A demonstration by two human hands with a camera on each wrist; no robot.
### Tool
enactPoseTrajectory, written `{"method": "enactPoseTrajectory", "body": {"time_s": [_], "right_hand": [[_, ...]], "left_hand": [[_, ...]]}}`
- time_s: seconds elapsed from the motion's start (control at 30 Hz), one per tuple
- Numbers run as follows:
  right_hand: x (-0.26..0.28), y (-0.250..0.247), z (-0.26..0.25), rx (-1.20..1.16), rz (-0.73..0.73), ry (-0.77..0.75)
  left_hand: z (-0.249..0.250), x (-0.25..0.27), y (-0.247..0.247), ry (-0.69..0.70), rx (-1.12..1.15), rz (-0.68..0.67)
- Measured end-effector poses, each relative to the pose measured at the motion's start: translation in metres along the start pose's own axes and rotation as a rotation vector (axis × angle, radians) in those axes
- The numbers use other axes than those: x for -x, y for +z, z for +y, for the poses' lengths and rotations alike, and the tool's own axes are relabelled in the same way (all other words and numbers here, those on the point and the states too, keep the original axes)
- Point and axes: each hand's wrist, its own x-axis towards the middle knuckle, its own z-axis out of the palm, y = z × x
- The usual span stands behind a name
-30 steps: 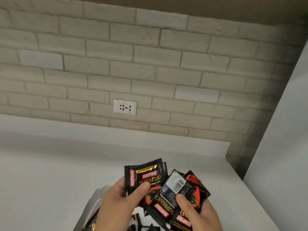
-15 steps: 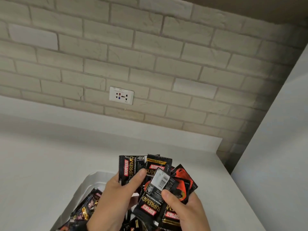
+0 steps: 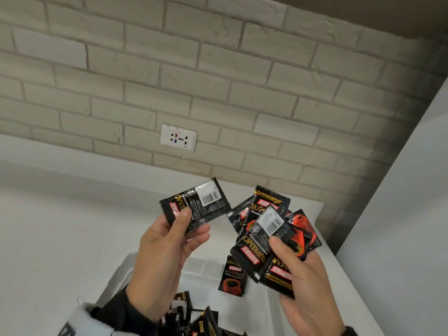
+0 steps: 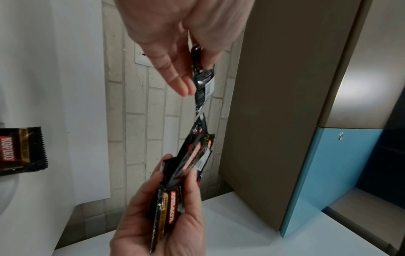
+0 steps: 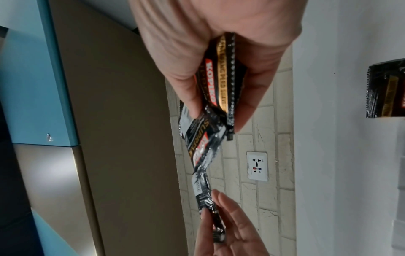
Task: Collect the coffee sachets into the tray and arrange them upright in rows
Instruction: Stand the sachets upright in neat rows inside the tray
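My left hand [image 3: 167, 241] pinches a single black Kopiko coffee sachet [image 3: 196, 204] between thumb and fingers, barcode side towards me, held above the white tray [image 3: 116, 275]. My right hand [image 3: 298, 275] grips a fanned bunch of sachets [image 3: 266, 236] to the right of it. The two hands are apart. One sachet [image 3: 232, 277] stands against the tray's far part, and several more sachets [image 3: 194, 318] lie jumbled at the tray's near end. In the left wrist view the single sachet [image 4: 203, 78] hangs from the left hand's fingers [image 4: 179, 81]; in the right wrist view the bunch of sachets [image 5: 219, 83] fills my right hand.
The tray sits on a white counter [image 3: 60, 238] backed by a brick wall with a power socket [image 3: 178, 137]. A white cabinet side [image 3: 400, 214] stands close on the right. A brown panel [image 4: 285, 86] and blue cabinet door [image 4: 317, 173] lie beyond.
My left hand has pulled one sachet out of the bunch and moved it left and up, away from my right hand. The view has tilted down, showing more of the tray.
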Motion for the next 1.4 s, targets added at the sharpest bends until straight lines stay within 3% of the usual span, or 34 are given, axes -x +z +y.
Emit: {"method": "enactPoseTrajectory", "body": {"time_s": [0.23, 0.37, 0.53, 0.73, 0.87, 0.97, 1.23, 1.4], "right_hand": [[0.002, 0.008, -0.003, 0.064, -0.092, -0.004], [0.000, 0.013, -0.006, 0.081, -0.138, -0.031], [0.000, 0.016, -0.008, 0.132, -0.118, -0.061], [0.002, 0.006, -0.008, 0.177, -0.110, -0.073], [0.009, 0.007, -0.007, 0.303, -0.153, -0.097], [0.014, 0.008, 0.001, 0.371, -0.173, -0.109], [0.018, 0.002, 0.007, 0.417, -0.175, -0.090], [0.022, 0.005, 0.008, 0.417, -0.205, -0.085]], "left_hand": [[-0.002, 0.000, 0.014, -0.083, -0.095, -0.056], [-0.002, 0.002, 0.018, -0.049, -0.210, -0.092], [0.003, 0.007, 0.018, -0.058, -0.247, -0.250], [0.009, 0.009, 0.016, -0.188, -0.175, -0.376], [0.004, 0.010, 0.017, -0.198, -0.369, -0.450], [-0.001, 0.016, 0.023, -0.120, -0.558, -0.474], [-0.020, 0.024, 0.021, -0.155, -0.472, -0.396], [-0.025, 0.026, 0.025, -0.094, -0.339, -0.248]]}}
